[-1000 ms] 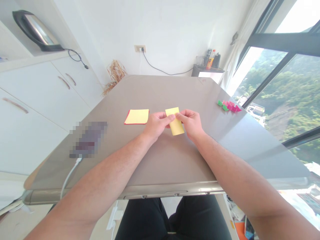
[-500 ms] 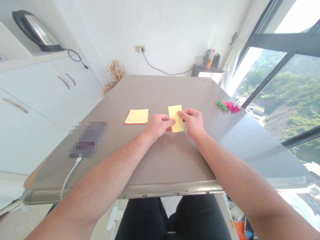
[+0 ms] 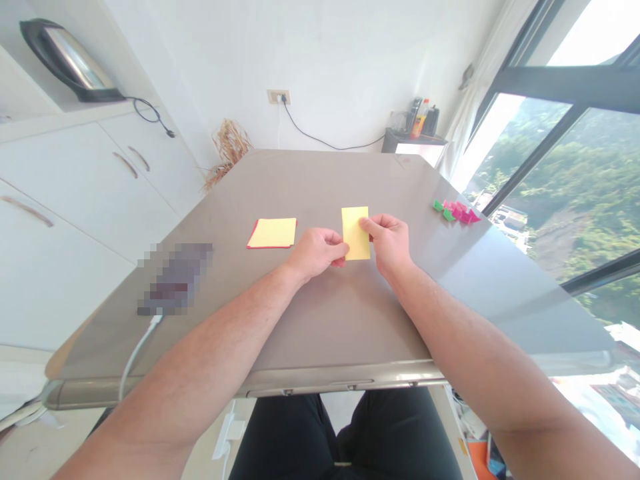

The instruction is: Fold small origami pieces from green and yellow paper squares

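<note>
A folded yellow paper point(image 3: 355, 233) stands nearly upright over the middle of the grey table point(image 3: 320, 313). My left hand point(image 3: 319, 252) pinches its lower left edge with curled fingers. My right hand point(image 3: 389, 243) pinches its right edge between thumb and forefinger. A stack of square yellow sheets with a red underside point(image 3: 272, 233) lies flat on the table, just left of my left hand.
Small pink and green folded paper pieces point(image 3: 456, 211) sit near the table's right edge by the window. A blurred dark device point(image 3: 175, 278) with a white cable lies at the left front. White cabinets stand to the left, and a wall socket with a black cord is behind.
The folded yellow paper has turned from tilted to nearly upright and shifted slightly up and right. Both hands have kept their pinch and moved with it.
</note>
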{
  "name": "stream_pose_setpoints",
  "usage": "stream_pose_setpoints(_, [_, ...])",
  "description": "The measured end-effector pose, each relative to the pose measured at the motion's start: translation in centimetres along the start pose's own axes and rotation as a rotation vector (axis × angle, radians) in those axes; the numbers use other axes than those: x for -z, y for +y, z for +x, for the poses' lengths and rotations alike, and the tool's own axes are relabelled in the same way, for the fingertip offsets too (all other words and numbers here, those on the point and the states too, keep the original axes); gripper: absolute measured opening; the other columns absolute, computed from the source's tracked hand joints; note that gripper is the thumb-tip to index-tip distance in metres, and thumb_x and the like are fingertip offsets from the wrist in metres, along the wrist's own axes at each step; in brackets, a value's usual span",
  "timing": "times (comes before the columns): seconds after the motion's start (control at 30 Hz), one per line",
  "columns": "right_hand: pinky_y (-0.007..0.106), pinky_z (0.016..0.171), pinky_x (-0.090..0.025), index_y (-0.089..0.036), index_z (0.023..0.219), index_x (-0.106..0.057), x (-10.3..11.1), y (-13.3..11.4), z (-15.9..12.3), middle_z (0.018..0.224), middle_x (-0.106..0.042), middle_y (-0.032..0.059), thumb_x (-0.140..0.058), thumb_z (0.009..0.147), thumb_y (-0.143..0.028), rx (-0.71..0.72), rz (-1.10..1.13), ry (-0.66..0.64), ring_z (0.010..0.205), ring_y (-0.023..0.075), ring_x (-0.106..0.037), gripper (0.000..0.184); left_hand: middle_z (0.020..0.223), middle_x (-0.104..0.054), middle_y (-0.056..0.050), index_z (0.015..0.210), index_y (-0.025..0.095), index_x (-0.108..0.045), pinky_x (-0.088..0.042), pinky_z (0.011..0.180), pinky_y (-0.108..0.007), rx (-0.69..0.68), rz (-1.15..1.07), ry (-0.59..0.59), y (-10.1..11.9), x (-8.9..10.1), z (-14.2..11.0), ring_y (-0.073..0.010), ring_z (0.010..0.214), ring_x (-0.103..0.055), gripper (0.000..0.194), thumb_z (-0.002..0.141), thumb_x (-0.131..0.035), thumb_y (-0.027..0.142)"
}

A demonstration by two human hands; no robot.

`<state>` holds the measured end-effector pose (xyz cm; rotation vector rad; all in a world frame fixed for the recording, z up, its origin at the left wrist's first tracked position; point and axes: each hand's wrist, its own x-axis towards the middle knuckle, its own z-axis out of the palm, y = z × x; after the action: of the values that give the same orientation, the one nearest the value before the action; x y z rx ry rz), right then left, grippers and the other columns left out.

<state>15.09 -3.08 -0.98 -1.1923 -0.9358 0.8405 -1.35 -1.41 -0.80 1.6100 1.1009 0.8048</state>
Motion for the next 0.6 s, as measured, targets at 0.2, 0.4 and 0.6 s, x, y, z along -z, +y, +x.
stream_pose_setpoints(0.2, [0.027,0.054,-0.039,-0.020,0.059,-0.057,-0.04,-0.34,-0.12,0.059,-0.051,-0.0035,-0.075,0.068,-0.032,-0.009,0.033,0.025,0.057,0.0112,-0.047,0.023,0.059,-0.064,0.001,0.064,0.019,-0.060,-0.035,0.051,-0.025,-0.044,0.177,-0.042,0.63,0.04,-0.62,-0.0110,0.052,-0.050,0.011,0.071,-0.062,0.027])
stream_pose_setpoints(0.4, [0.027,0.052,-0.037,-0.020,0.058,-0.057,0.04,-0.17,0.07,0.058,-0.050,-0.0041,-0.075,0.069,-0.031,0.006,0.070,0.034,0.056,0.0104,-0.046,0.024,0.055,-0.056,0.003,0.064,0.020,-0.057,-0.031,0.049,-0.025,-0.046,0.226,-0.131,0.53,0.29,-0.66,-0.0108,0.050,-0.046,0.011,0.072,-0.059,0.027])
stream_pose_setpoints(0.6, [0.027,0.054,-0.038,-0.021,0.061,-0.056,-0.16,0.17,0.18,0.059,-0.048,-0.0045,-0.075,0.072,-0.034,0.027,0.098,0.021,0.056,0.0102,-0.043,0.025,0.073,-0.068,0.000,0.081,0.020,-0.064,-0.047,0.061,-0.027,-0.145,0.055,-0.101,0.03,0.03,-0.21,-0.0142,0.066,-0.062,0.013,0.078,-0.066,0.032])
